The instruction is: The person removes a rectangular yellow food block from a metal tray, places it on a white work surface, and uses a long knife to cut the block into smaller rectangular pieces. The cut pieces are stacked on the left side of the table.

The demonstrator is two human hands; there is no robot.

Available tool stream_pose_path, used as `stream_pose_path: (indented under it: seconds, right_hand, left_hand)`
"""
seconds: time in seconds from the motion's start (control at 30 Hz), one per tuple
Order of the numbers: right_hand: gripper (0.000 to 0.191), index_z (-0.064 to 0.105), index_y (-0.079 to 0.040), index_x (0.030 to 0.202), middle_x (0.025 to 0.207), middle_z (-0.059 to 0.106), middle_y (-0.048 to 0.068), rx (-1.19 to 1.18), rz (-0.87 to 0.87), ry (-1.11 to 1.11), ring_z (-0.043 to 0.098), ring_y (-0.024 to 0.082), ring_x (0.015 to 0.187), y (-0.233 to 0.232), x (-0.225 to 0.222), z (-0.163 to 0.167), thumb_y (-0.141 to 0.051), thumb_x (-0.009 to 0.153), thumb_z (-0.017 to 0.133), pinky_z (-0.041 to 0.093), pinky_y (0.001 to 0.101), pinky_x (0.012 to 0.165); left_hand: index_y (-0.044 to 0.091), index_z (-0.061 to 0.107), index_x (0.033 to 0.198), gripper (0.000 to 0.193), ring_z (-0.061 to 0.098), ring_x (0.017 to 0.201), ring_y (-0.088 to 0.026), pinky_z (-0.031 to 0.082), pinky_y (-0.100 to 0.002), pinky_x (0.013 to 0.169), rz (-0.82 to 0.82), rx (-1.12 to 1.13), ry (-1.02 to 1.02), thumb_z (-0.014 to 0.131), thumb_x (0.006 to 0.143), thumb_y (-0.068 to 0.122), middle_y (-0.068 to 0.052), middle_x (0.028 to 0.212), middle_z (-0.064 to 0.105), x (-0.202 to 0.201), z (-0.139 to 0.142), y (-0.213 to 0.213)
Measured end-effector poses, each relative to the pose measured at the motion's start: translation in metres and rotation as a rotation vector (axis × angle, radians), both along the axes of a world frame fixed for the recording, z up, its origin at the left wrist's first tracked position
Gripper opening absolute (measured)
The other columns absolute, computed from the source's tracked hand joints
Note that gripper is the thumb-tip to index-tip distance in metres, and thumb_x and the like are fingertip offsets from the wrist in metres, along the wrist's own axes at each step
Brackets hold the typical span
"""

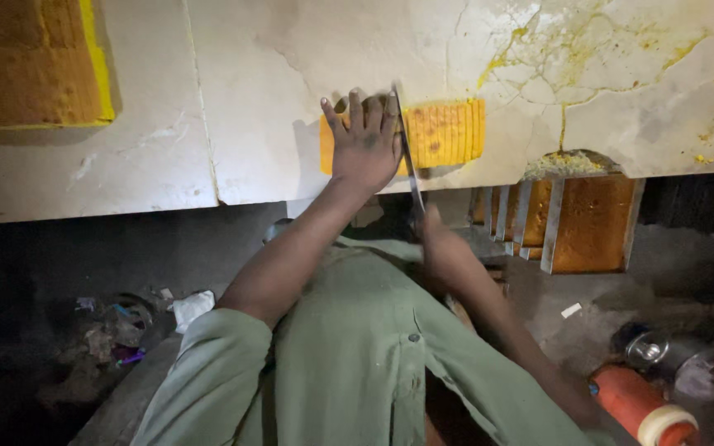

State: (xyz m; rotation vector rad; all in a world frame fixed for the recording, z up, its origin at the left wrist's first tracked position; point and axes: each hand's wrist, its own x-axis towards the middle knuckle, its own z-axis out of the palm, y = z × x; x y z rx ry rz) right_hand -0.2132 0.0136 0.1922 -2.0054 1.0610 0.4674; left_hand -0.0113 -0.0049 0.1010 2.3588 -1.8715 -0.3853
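**Slicing a yellow block on a stone counter**

My left hand (364, 144) lies flat, fingers spread, pressing the yellow sliced block (444, 132). Just right of it, my right hand (440, 239) is closed round a long knife (407, 153), blade standing in the block.

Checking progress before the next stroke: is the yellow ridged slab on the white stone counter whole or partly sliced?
Partly sliced: the yellow ridged slab shows parallel cut lines right of the long knife blade.

Yellow-edged slab (30, 62) top left; metal trays (568, 223) under counter; orange cylinder (642, 409), floor litter (117, 330).
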Motion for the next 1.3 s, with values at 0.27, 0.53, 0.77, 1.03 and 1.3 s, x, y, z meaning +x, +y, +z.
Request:
stream_pose_path:
  seconds: [0.27, 0.53, 0.77, 1.03, 1.3]
  right_hand:
    - [0.08, 0.03, 0.002, 0.142, 0.102, 0.065, 0.034, -0.111, -0.031, -0.006, 0.067, 0.051, 0.091, 0.004, 0.005, -0.077, -0.015, 0.078, 0.076, 0.055, 0.0545, 0.077]
    - [0.075, 0.03, 0.012, 0.137, 0.094, 0.068, 0.035, -0.232, -0.035, -0.264, 0.069, 0.05, 0.088, -0.049, 0.061, -0.029, -0.007, 0.077, 0.072, 0.057, 0.0533, 0.073]
    - [0.082, 0.021, 0.012, 0.142, 0.093, 0.065, 0.037, 0.05, 0.084, 0.045, 0.065, 0.055, 0.091, 0.027, -0.043, -0.032, -0.013, 0.082, 0.071, 0.053, 0.0576, 0.077]
    - [0.07, 0.035, 0.012, 0.128, 0.09, 0.067, 0.034, -0.157, -0.045, -0.12, 0.065, 0.053, 0.086, -0.026, 0.037, -0.068, -0.013, 0.077, 0.077, 0.053, 0.0566, 0.073]
    - [0.061, 0.044, 0.005, 0.12, 0.088, 0.068, 0.032, -0.007, 0.005, -0.049, 0.069, 0.05, 0.082, -0.005, 0.032, -0.028, -0.018, 0.075, 0.079, 0.055, 0.0552, 0.075]
  left_hand:
    - [0.004, 0.036, 0.157, 0.068, 0.033, 0.146, -0.044, 0.007, -0.08, 0.115, 0.012, -0.074, 0.007, 0.048, 0.099, 0.038, -0.02, 0.148, 0.046, 0.0, -0.009, 0.001]
    - [0.004, 0.034, 0.16, 0.068, 0.027, 0.151, -0.044, 0.008, -0.081, 0.114, -0.001, -0.134, -0.027, 0.046, 0.102, 0.038, -0.024, 0.157, 0.038, 0.01, -0.006, 0.01]
    - [0.006, 0.034, 0.157, 0.067, 0.031, 0.146, -0.046, 0.009, -0.086, 0.108, 0.01, -0.042, -0.042, 0.046, 0.1, 0.039, -0.02, 0.148, 0.045, 0.009, -0.006, 0.004]
    - [-0.001, 0.038, 0.158, 0.073, 0.028, 0.154, -0.041, 0.011, -0.079, 0.118, -0.013, -0.182, -0.092, 0.051, 0.099, 0.039, -0.022, 0.159, 0.042, 0.011, -0.011, 0.016]
    - [0.002, 0.037, 0.154, 0.07, 0.028, 0.146, -0.047, 0.009, -0.086, 0.108, 0.015, -0.098, 0.005, 0.05, 0.099, 0.043, -0.021, 0.151, 0.042, 0.013, -0.011, 0.012]
